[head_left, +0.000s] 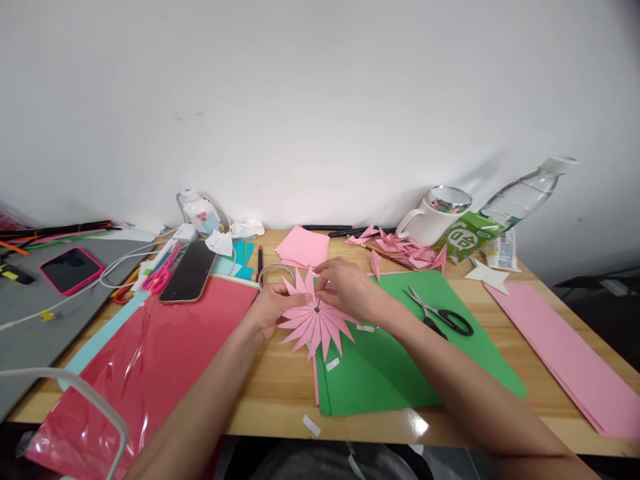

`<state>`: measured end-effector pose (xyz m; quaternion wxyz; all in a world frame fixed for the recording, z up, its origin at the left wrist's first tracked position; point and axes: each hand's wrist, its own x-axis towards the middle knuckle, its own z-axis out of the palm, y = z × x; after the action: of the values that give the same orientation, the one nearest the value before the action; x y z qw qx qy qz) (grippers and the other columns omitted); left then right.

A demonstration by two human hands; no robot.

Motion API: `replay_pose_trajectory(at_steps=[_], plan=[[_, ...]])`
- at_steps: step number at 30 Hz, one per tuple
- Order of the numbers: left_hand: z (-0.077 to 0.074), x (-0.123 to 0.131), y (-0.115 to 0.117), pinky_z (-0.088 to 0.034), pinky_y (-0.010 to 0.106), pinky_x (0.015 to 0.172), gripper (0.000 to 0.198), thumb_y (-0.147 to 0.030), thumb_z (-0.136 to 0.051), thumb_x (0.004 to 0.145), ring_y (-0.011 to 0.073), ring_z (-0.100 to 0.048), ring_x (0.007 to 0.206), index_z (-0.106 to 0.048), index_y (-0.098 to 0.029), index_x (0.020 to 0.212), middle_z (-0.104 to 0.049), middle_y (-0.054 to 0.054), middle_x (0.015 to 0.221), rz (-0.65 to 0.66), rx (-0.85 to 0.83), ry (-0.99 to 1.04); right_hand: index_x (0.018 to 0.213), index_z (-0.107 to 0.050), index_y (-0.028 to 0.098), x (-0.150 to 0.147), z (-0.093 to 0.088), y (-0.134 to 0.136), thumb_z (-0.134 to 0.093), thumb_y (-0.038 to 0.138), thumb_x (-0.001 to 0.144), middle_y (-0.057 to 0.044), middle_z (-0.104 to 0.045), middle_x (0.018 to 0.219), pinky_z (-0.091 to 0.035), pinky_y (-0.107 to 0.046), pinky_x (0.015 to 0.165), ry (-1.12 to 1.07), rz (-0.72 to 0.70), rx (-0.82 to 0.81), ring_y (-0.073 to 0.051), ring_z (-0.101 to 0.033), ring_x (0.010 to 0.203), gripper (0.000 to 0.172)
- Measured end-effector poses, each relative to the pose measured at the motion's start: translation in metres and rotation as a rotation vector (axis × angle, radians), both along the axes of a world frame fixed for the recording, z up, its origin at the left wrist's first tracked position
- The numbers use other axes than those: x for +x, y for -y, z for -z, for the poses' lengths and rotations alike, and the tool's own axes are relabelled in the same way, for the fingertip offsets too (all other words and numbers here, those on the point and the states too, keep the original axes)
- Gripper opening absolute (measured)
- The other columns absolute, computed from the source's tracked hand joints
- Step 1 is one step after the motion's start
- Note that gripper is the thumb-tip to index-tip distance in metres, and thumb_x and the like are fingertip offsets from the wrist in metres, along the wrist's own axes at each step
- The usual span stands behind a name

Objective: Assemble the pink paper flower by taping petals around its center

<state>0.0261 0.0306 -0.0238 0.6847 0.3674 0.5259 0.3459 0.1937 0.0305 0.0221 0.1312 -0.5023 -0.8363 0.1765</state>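
A round flower of folded pink paper (320,330) with pointed petals spreads out between my hands, over the left edge of the green paper sheets (385,373). My left hand (274,307) grips its left side, the thumb lying on top of the petals. At the upper right of the flower, my right hand (347,287) pinches a petal near the centre; its fingertips are partly hidden. Just behind my left hand lies a roll of tape (277,268). Small white strips (333,364) lie on the green paper and the table.
Black-handled scissors (440,313) rest on the green paper. Behind are loose folded pink pieces (400,247), square pink sheets (305,245), a white mug (433,217) and a leaning bottle (525,193). A phone (191,272) lies on wrapped red paper (165,347) at left; pink strips (565,353) at right.
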Motion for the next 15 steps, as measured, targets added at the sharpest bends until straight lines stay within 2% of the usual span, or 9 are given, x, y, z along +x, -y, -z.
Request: replay_pose_trajectory(at_steps=[9, 15], plan=[[-0.0033, 0.0013, 0.0022, -0.043, 0.023, 0.049, 0.028, -0.023, -0.084, 0.044, 0.0133, -0.059, 0.052, -0.070, -0.012, 0.065, -0.068, 0.004, 0.061, 0.009, 0.014, -0.031, 0.073, -0.065, 0.012, -0.0086, 0.0028, 0.0040, -0.047, 0.011, 0.079, -0.016, -0.060, 0.110, -0.036, -0.038, 0.090, 0.186, -0.010, 0.011, -0.026, -0.050, 0.108, 0.019], [-0.0025, 0.0002, 0.0013, -0.041, 0.022, 0.047, 0.025, -0.024, -0.083, 0.044, 0.0107, -0.055, 0.047, -0.068, -0.012, 0.060, -0.065, 0.002, 0.055, 0.022, 0.034, -0.054, 0.072, -0.063, 0.012, -0.0078, -0.0007, 0.0039, -0.044, 0.011, 0.081, -0.017, -0.059, 0.109, -0.038, -0.036, 0.088, 0.178, -0.017, -0.022, -0.026, -0.048, 0.109, 0.021]])
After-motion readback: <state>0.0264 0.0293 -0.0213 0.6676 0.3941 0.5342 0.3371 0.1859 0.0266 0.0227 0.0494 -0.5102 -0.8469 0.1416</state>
